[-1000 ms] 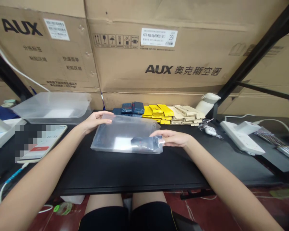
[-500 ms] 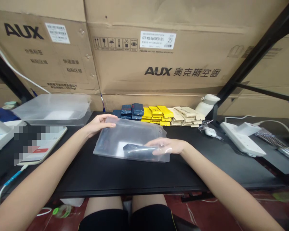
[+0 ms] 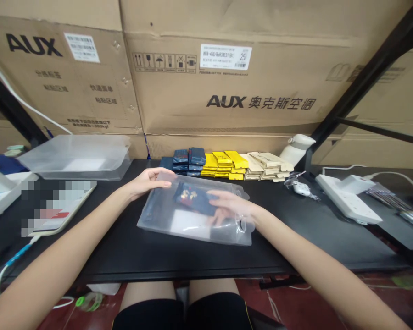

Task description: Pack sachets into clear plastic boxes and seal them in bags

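Note:
A clear plastic bag (image 3: 192, 231) lies over the middle of the black table, its right end open around my wrist. My left hand (image 3: 151, 182) pinches the bag's upper left corner between thumb and fingers. Inside the bag is my right hand (image 3: 229, 204), its fingers closed on the right end of a dark blue packet (image 3: 194, 197) with gold print. A white rectangle shows in the bag below the packet.
Behind the bag stand stacks of blue packets (image 3: 189, 158), yellow packets (image 3: 225, 162) and beige packets (image 3: 266, 164). More clear bags (image 3: 75, 158) and a phone (image 3: 65, 206) lie left. A power strip (image 3: 351, 201) and a white bottle (image 3: 297, 149) are right.
My right hand has moved deeper into the bag with the blue packet, which now shows its printed face. The bag has shifted slightly right and toward me.

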The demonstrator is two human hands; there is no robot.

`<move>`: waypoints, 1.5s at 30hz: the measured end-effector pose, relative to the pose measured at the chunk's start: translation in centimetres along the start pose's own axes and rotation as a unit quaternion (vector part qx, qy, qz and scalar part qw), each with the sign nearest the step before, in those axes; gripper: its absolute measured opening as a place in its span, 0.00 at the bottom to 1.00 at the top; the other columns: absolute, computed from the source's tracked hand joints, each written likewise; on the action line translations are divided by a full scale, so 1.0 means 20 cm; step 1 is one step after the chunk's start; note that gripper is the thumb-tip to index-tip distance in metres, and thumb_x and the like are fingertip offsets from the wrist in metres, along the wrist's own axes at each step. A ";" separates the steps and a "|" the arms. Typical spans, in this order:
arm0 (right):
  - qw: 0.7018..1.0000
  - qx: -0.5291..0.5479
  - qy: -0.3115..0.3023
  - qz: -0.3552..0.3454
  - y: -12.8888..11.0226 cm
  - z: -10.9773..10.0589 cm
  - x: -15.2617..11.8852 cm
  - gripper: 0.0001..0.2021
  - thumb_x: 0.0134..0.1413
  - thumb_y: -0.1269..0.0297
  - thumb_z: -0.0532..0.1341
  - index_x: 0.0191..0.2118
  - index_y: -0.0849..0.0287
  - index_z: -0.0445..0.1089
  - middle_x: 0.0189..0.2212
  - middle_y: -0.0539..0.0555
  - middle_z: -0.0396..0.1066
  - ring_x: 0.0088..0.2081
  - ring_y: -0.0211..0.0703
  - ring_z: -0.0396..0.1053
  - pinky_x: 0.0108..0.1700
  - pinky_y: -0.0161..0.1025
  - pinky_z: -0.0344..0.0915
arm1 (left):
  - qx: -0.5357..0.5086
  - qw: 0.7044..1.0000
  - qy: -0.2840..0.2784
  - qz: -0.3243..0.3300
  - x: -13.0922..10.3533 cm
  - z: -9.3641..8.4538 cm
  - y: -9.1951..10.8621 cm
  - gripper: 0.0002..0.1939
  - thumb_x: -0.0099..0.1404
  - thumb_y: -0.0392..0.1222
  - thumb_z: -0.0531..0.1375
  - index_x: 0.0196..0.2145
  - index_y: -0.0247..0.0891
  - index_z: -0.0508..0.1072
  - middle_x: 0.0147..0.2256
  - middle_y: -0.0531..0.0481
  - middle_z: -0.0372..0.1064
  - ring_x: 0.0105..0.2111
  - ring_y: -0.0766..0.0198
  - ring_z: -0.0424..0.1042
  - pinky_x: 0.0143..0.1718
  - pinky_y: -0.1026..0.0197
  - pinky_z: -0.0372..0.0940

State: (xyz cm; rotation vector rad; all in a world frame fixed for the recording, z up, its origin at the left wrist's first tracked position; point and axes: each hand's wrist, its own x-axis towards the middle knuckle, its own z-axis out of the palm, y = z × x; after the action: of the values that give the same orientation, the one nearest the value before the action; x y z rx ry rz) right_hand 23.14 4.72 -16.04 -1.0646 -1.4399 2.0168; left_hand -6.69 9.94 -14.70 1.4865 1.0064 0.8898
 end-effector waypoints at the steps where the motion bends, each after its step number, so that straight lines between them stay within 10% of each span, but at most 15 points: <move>1: 0.999 -0.009 0.026 -0.042 0.01 0.01 0.02 0.25 0.58 0.62 0.61 0.58 0.58 0.54 0.30 0.54 0.76 0.32 0.47 0.78 0.29 0.36 0.74 | 0.004 1.000 -0.004 0.002 0.00 0.01 0.00 0.21 0.46 0.42 0.72 0.40 0.40 0.77 0.41 0.47 0.77 0.42 0.56 0.75 0.49 0.52 0.66; 11: 0.944 -0.228 0.107 -0.212 0.05 0.21 -0.02 0.14 0.63 0.56 0.54 0.50 0.54 0.65 0.44 0.55 0.71 0.37 0.41 0.76 0.40 0.41 0.75 | 0.005 0.998 -0.049 0.040 -0.06 0.21 0.04 0.18 0.51 0.42 0.70 0.40 0.38 0.76 0.44 0.46 0.76 0.47 0.55 0.72 0.49 0.54 0.64; 17: 0.884 -0.358 0.034 -0.300 0.05 0.23 -0.07 0.29 0.40 0.60 0.73 0.51 0.51 0.68 0.53 0.53 0.68 0.55 0.48 0.65 0.59 0.45 0.62 | 0.023 0.996 -0.055 0.062 -0.10 0.27 0.07 0.19 0.51 0.42 0.70 0.41 0.39 0.76 0.44 0.46 0.75 0.48 0.55 0.71 0.50 0.54 0.63; 28: 0.863 -0.369 -0.054 -0.342 0.04 0.28 -0.06 0.28 0.52 0.64 0.66 0.59 0.50 0.63 0.58 0.54 0.64 0.59 0.43 0.61 0.62 0.46 0.57 | -0.010 0.998 -0.059 0.028 -0.08 0.29 0.04 0.20 0.48 0.40 0.71 0.40 0.39 0.76 0.41 0.47 0.76 0.44 0.55 0.72 0.48 0.54 0.64; 35: 0.931 -0.149 0.151 -0.296 0.07 0.07 0.07 0.06 0.50 0.69 0.61 0.33 0.59 0.76 0.32 0.53 0.77 0.34 0.41 0.74 0.40 0.41 0.71 | -0.034 0.999 0.015 0.015 0.01 0.09 -0.01 0.21 0.47 0.40 0.71 0.40 0.40 0.76 0.43 0.47 0.76 0.40 0.58 0.74 0.47 0.54 0.65; 39: 0.860 0.041 0.363 -0.356 0.04 -0.08 0.09 0.09 0.38 0.75 0.55 0.15 0.58 0.58 0.11 0.44 0.57 0.15 0.32 0.56 0.19 0.31 0.57 | -0.021 0.999 0.034 0.015 0.03 -0.02 -0.03 0.21 0.47 0.41 0.72 0.41 0.41 0.76 0.41 0.47 0.77 0.38 0.59 0.75 0.47 0.53 0.65; 45: 0.773 0.248 0.488 -0.320 -0.05 -0.17 0.05 0.09 0.31 0.80 0.48 0.16 0.59 0.48 0.09 0.42 0.45 0.12 0.29 0.43 0.16 0.29 0.45 | 0.067 0.998 -0.008 0.000 0.03 -0.02 -0.05 0.21 0.50 0.46 0.70 0.43 0.40 0.76 0.44 0.46 0.76 0.47 0.54 0.72 0.52 0.52 0.62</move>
State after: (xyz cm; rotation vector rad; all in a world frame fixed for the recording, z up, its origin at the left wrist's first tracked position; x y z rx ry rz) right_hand 25.11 7.72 -15.94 -0.9433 -0.5186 0.9492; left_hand -6.89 10.65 -15.72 1.6030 1.0715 0.8237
